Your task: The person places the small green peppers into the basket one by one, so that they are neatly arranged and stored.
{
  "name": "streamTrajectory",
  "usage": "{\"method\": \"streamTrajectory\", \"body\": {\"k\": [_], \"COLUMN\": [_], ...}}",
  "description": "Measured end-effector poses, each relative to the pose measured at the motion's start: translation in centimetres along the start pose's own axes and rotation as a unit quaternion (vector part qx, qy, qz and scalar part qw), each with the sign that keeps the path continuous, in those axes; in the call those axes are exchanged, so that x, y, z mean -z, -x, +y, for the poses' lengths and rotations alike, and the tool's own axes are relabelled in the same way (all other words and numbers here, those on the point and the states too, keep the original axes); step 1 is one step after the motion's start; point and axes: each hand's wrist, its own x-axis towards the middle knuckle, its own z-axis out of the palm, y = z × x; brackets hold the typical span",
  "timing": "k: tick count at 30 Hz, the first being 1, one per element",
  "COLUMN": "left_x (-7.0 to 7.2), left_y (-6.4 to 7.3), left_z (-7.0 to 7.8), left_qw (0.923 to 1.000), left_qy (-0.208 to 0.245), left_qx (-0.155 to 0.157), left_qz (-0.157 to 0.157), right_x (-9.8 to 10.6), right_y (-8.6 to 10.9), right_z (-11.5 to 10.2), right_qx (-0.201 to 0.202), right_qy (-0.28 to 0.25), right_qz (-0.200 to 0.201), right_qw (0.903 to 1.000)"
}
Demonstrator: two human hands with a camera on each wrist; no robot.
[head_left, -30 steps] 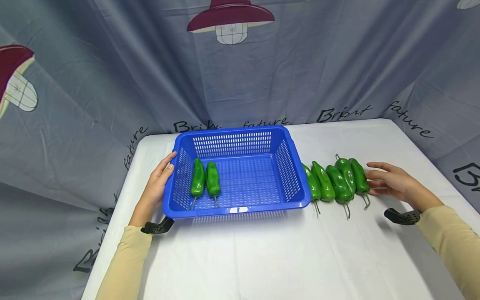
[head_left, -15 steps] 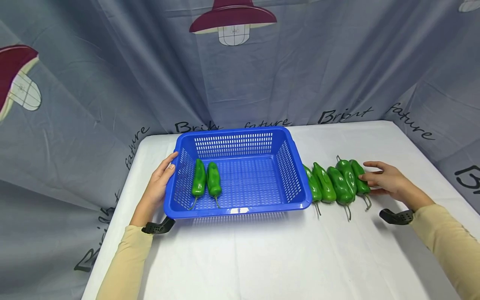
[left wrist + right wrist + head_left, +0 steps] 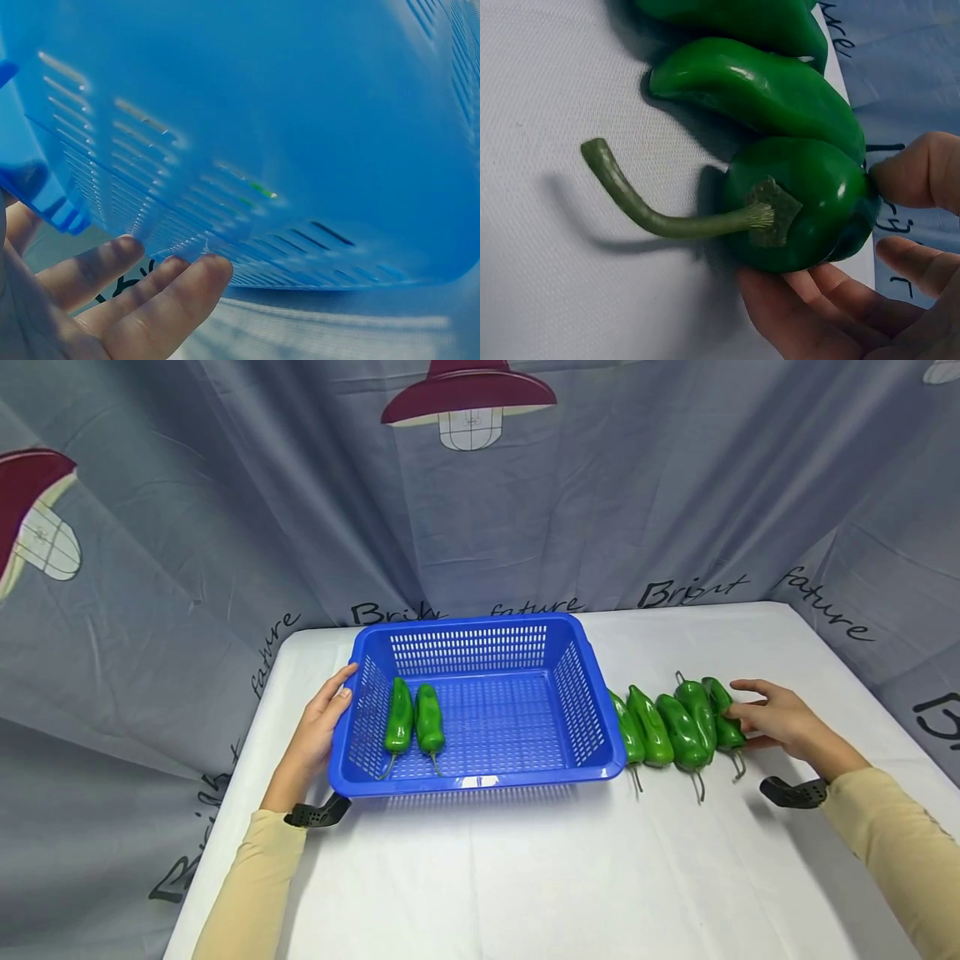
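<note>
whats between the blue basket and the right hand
A row of green peppers on the table, per the head view; the right hand touches the endmost pepper.

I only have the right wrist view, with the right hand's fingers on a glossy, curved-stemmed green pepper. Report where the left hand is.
Observer: The left hand is at the left end of a blue, rectangular, perforated plastic basket.
Operator: Tell me what lies in it.
Observer: Two elongated, glossy green peppers, side by side towards its left end.
Operator: Now place the curved-stemmed green pepper for me.
Observer: It is the rightmost in the row of green peppers beside the basket.
</note>
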Motion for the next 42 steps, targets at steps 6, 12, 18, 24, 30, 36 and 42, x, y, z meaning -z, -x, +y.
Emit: {"method": "streamTrajectory", "body": {"k": [6,12,18,24,30,36,42], "left_x": [0.0,-0.1,0.0,0.0,0.0,0.0,0.0], "left_y": [0.0,-0.1,-0.1,-0.2,-0.1,-0.1,-0.1], "left_z": [0.0,-0.1,-0.1,-0.1,-0.2,-0.2,-0.1], "left_qw": [1.0000,1.0000,0.9999,0.9999,0.9999,0.9999,1.0000], "left_qy": [0.002,0.003,0.000,-0.007,-0.010,-0.009,-0.007], "left_qx": [-0.003,-0.002,-0.009,-0.008,-0.007,-0.006,-0.005], "left_qz": [0.000,-0.004,-0.005,-0.003,0.000,0.001,0.003], "right_x": [-0.2,-0.3,0.0,-0.1,0.1,0.9,1.7], "right_y": [0.1,0.0,0.1,0.1,0.0,-0.1,-0.2], "right_z": [-0.5,-0.6,0.0,0.6,1.1,0.3,-2.2], "right_qx": [0.018,0.040,0.056,0.043,0.032,0.043,0.076], "right_qy": [0.029,0.064,0.041,-0.013,-0.076,-0.111,-0.146], "right_qz": [0.001,-0.017,-0.033,-0.018,-0.001,0.010,0.001], "right_qw": [0.9994,0.9970,0.9970,0.9988,0.9966,0.9928,0.9864]}}
